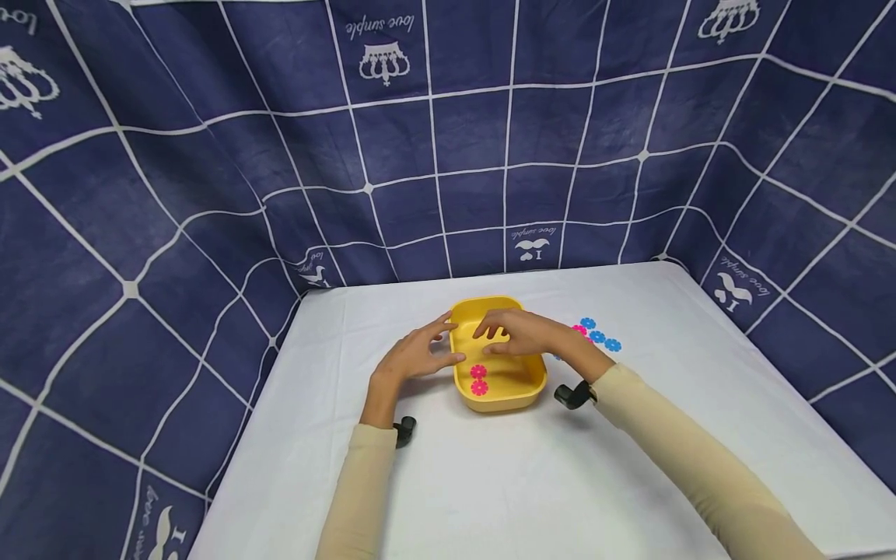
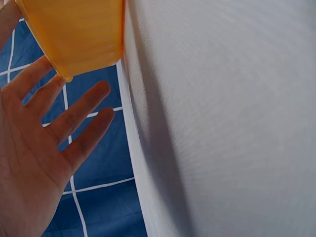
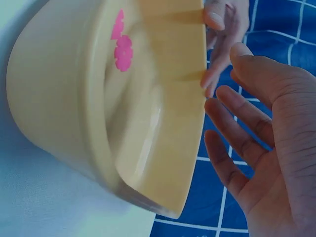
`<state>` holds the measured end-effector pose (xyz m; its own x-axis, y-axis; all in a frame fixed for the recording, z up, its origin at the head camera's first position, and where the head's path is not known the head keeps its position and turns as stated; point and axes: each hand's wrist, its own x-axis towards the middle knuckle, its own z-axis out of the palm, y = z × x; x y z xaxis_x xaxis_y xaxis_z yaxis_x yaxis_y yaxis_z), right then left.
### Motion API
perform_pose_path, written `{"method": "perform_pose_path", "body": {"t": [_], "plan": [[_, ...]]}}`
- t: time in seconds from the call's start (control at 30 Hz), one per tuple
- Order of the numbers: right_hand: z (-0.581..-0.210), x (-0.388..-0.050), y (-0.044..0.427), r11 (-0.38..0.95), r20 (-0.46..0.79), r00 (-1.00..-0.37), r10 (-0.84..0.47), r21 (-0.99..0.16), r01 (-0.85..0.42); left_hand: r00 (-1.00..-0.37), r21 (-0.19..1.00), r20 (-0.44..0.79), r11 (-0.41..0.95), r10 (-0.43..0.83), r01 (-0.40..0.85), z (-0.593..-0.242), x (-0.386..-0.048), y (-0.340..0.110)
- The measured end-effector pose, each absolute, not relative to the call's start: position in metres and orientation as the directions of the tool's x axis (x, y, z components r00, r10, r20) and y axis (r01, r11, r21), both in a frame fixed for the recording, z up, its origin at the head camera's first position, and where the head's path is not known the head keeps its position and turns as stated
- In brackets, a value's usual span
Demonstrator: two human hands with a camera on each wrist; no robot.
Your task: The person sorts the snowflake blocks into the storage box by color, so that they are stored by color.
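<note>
A yellow container [image 1: 500,404] stands on the white table, two pink flower-shaped pieces [image 1: 479,379] lying on its floor toward the near left. My left hand [image 1: 413,354] is at its left side, fingers spread, thumb and fingertips at the rim. In the left wrist view the left hand [image 2: 44,128] has its fingers apart beside the yellow wall [image 2: 84,34]. My right hand [image 1: 521,332] is over the container with bent, parted fingers and nothing seen between them. The right wrist view shows the right hand [image 3: 266,128] relaxed near the rim, the pink pieces [image 3: 123,53] visible inside.
Several blue flower pieces [image 1: 597,337] and a pink one [image 1: 579,330] lie on the white tabletop [image 1: 476,482] right of the container, partly behind the right forearm. Blue cloth with white lines [image 1: 469,132] hangs behind and at both sides.
</note>
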<state>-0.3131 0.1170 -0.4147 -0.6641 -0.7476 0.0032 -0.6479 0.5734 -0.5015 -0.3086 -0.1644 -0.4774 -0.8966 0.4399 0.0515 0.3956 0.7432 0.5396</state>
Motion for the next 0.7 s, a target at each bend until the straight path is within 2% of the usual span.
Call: {"method": "perform_pose_path", "body": {"t": [0.5, 0.7], "plan": [[-0.416, -0.307, 0.157, 0.589, 0.134, -0.777, -0.615, -0.576, -0.566, -0.900, 0.556, 0.048, 0.738, 0.432, 0.384, -0.477, -0.308, -0.163], [-0.419, -0.306, 0.173, 0.588, 0.177, -0.799, -0.574, -0.590, -0.553, -0.898, 0.561, 0.047, 0.733, 0.437, 0.385, -0.477, -0.307, -0.163]]}}
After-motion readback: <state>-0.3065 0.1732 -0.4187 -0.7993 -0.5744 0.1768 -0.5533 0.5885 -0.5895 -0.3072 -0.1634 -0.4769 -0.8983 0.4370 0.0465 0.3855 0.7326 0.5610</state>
